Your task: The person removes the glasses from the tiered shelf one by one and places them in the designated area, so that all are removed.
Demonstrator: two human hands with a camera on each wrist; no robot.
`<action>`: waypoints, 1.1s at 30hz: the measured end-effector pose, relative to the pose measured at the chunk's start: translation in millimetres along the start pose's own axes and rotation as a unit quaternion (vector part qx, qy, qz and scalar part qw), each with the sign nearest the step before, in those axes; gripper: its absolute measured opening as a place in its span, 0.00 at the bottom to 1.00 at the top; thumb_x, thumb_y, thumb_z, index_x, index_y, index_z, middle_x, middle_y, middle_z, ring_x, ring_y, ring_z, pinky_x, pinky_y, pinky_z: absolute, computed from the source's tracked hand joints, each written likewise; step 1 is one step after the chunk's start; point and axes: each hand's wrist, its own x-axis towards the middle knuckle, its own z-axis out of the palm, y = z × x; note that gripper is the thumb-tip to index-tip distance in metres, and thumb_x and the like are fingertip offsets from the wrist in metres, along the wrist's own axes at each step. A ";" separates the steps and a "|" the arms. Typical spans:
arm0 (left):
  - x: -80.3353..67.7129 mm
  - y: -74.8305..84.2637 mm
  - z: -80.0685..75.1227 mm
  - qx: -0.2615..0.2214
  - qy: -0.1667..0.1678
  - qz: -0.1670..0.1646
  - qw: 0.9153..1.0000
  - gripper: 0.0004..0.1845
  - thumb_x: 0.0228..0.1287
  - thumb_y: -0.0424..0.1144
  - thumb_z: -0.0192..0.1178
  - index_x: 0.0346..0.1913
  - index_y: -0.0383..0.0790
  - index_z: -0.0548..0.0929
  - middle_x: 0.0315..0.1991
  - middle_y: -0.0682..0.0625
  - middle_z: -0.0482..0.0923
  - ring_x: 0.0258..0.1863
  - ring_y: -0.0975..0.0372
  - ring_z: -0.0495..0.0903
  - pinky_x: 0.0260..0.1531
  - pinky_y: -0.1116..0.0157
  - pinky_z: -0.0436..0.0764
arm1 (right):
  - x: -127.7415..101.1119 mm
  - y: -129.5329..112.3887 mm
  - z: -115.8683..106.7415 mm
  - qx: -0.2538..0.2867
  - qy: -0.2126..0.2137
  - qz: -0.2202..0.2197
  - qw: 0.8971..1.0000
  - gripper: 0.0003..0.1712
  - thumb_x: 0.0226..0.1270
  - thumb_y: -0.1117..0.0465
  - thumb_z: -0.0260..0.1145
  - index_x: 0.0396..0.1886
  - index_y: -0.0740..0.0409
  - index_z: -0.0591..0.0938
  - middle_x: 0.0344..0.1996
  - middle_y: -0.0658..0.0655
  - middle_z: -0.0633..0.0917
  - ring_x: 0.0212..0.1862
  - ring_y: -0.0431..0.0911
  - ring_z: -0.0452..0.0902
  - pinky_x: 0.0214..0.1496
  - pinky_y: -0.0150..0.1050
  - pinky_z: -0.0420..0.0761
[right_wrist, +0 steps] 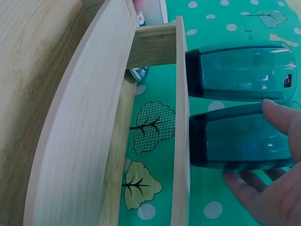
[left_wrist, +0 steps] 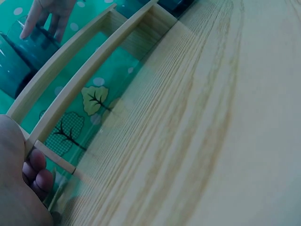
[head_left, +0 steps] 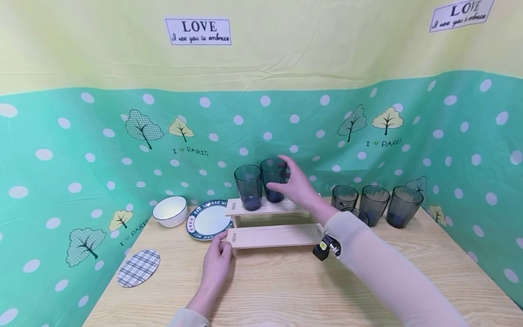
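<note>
A two-tier wooden shelf rack (head_left: 273,236) stands on the table. Two dark tinted glasses are upright on its upper tier. My right hand (head_left: 297,185) holds the right-hand glass (head_left: 272,171), thumb on one side and fingers on the other; in the right wrist view its base is right at the upper board. Close beside it stands the other glass (head_left: 248,187). At the left end of the lower tier, my left hand (head_left: 217,260) grips the rack; in the left wrist view its fingers (left_wrist: 38,175) curl under the board's end.
Several tinted glasses, one of them a glass (head_left: 402,208) at the far right, stand right of the rack, partly behind my right sleeve. Left of the rack are a dark-rimmed plate (head_left: 210,220), a white bowl (head_left: 170,213) and a checked oval mat (head_left: 139,268). Printed cloth (head_left: 261,113) hangs behind.
</note>
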 end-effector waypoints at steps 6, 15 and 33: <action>-0.3 0.1 0.1 0.006 0.005 -0.002 1.000 0.25 0.81 0.36 0.51 0.76 0.39 0.77 0.32 0.50 0.76 0.32 0.58 0.74 0.35 0.62 0.74 | -3.1 0.1 -2.8 -0.004 0.014 0.007 1.000 0.60 0.68 0.50 0.84 0.91 0.42 0.58 0.86 0.58 0.62 0.81 0.63 0.64 0.77 0.63 0.70; 0.0 1.0 -1.3 0.005 -0.003 0.001 1.000 0.26 0.81 0.36 0.51 0.77 0.38 0.76 0.32 0.50 0.76 0.32 0.58 0.74 0.36 0.61 0.74 | -15.5 -11.0 -22.4 -0.007 0.020 0.011 1.000 0.60 0.67 0.48 0.84 0.91 0.39 0.59 0.88 0.56 0.59 0.81 0.63 0.65 0.74 0.64 0.74; 2.3 -2.6 -0.6 0.010 -0.003 0.006 1.000 0.25 0.81 0.36 0.51 0.76 0.39 0.77 0.33 0.48 0.82 0.33 0.58 0.78 0.40 0.61 0.76 | -59.7 -24.7 -74.8 0.029 0.020 -0.001 0.999 0.59 0.67 0.48 0.85 0.90 0.38 0.60 0.77 0.53 0.72 0.77 0.60 0.71 0.67 0.61 0.80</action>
